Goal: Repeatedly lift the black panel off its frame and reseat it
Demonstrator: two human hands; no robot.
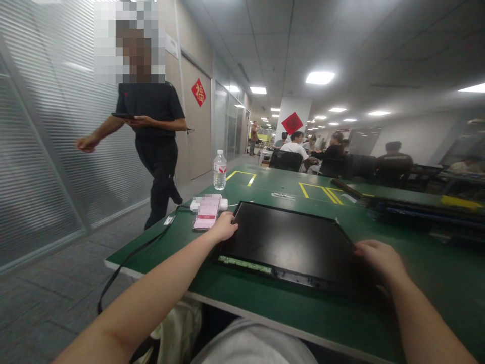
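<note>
A flat black panel (291, 242) lies on the green table (417, 283), with a strip of green circuit board along its near edge. My left hand (224, 226) grips the panel's left edge, fingers curled over it. My right hand (379, 259) is closed on the panel's right edge. A phone with a pink screen (206, 213) lies just left of my left hand.
A water bottle (220, 170) stands at the table's far left. A black cable (125, 265) hangs off the left edge. Dark trays (413, 207) sit at the right. A person in black (153, 136) walks along the aisle at left; several people sit behind.
</note>
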